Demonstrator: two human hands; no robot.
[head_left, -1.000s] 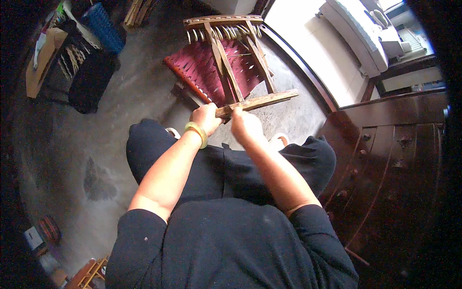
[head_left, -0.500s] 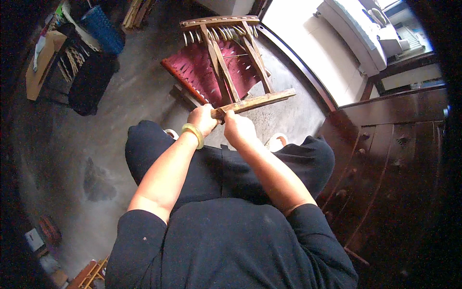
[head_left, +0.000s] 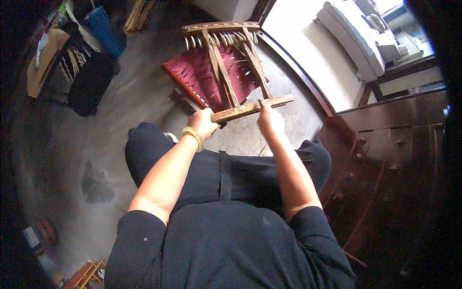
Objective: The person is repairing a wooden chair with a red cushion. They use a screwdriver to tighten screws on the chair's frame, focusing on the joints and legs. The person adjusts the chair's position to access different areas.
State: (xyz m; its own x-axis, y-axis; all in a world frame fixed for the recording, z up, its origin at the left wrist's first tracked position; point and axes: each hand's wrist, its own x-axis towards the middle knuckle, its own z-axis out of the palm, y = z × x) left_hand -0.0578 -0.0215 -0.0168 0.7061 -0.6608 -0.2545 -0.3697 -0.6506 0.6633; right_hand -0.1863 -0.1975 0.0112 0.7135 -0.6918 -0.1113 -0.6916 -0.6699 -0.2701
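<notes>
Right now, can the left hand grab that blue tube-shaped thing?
Probably not: the left hand grips one end of the wooden bar, and the blue tube-shaped thing is well away, with grey floor between them.

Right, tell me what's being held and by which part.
The left hand grips the near crossbar of the crossed-leg wooden frame by its left end. Whether the right hand, farther along it, grips anything is unclear.
</notes>
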